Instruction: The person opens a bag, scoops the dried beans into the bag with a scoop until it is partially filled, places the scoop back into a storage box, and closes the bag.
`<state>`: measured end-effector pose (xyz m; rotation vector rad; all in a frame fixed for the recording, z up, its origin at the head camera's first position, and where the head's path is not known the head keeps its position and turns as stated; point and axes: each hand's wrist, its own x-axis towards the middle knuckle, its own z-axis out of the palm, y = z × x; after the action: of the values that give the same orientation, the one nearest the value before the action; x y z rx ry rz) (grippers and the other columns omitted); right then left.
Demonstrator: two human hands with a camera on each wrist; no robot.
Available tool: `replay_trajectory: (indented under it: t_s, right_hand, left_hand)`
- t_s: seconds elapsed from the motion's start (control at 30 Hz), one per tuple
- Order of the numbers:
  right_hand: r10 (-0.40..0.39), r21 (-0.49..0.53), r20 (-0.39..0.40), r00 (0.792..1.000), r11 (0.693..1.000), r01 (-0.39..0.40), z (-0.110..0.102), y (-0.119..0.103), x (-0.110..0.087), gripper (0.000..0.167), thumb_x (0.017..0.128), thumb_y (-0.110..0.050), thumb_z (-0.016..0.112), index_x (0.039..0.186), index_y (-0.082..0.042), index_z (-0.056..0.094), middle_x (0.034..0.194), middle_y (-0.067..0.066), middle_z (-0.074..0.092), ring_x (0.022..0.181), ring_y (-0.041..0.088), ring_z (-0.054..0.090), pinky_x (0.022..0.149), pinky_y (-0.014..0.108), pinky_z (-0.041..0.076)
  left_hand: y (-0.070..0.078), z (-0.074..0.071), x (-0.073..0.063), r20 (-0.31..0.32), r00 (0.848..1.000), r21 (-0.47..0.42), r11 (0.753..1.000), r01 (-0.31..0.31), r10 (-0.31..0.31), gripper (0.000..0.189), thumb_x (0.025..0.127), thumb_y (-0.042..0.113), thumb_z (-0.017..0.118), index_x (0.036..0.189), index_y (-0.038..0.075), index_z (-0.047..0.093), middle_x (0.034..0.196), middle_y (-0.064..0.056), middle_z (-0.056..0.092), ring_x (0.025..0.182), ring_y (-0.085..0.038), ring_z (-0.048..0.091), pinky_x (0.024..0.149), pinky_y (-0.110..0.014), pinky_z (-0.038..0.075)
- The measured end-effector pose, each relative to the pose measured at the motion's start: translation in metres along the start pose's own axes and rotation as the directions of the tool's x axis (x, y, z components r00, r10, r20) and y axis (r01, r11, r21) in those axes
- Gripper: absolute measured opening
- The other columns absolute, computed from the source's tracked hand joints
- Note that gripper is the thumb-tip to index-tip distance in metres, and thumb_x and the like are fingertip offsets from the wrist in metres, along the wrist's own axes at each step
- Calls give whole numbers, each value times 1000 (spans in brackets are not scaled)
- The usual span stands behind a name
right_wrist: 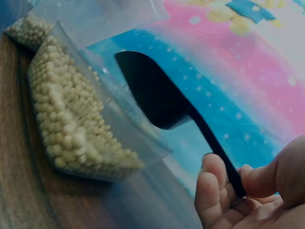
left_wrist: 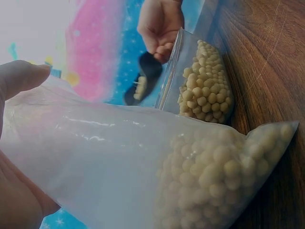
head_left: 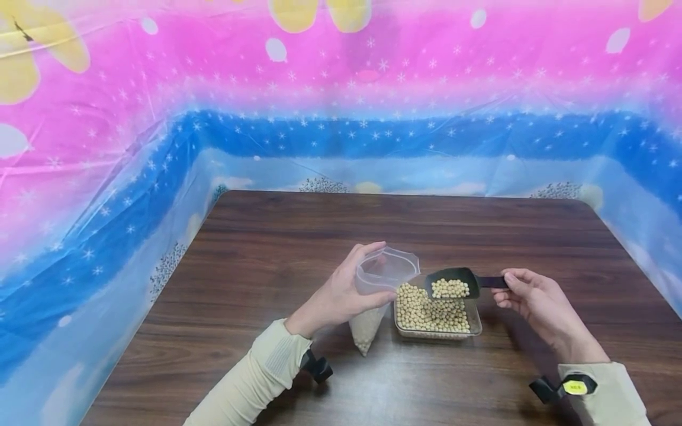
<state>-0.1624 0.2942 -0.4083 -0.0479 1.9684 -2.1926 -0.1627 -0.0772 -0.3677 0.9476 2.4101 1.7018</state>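
Note:
My left hand (head_left: 341, 290) grips a translucent plastic bag (left_wrist: 109, 157) near its top and spreads the mouth wide. Pale round beans, like soybeans, fill the bag's lower part, and its pointed bottom corner hangs down by the tabletop. With thumb and fingers, my right hand (head_left: 543, 307) pinches the handle of a black scoop (head_left: 453, 283). A small load of beans lies in the scoop, which is over a clear rectangular container (head_left: 476, 328) of the same beans (head_left: 426, 310). Between the scoop and the bag's mouth is a narrow gap.
A dark wood-grain table (head_left: 298, 225) carries the container, just right of the bag. Pink and blue patterned cloth (head_left: 341, 136) hangs around the table's back and sides. Each wrist wears a black camera mount (head_left: 318, 367).

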Motion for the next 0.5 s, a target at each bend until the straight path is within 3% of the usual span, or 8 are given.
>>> replay_trajectory:
  t_s: [0.23, 0.5]
  right_hand:
    - [-174, 189, -2, 985, 967, 171, 14, -27, -5, 14, 100, -12, 55, 110, -3, 56, 88, 11, 70, 77, 17, 68, 70, 28, 57]
    - [-312, 222, -39, 949, 924, 313, 52, -60, -8, 14, 99, -6, 54, 111, 0, 56, 88, 13, 71, 79, 19, 70, 72, 28, 58]
  left_hand:
    - [-1, 0, 0, -1, 1000, 7, 1000, 4, -4, 78, 82, 22, 80, 146, 22, 35, 128, -1, 48, 113, -13, 55, 92, -30, 51]
    - [0, -1, 1, -3, 1000, 41, 999, -21, 22, 78, 82, 22, 80, 147, 20, 35, 128, -2, 48, 116, -13, 54, 95, -31, 49]
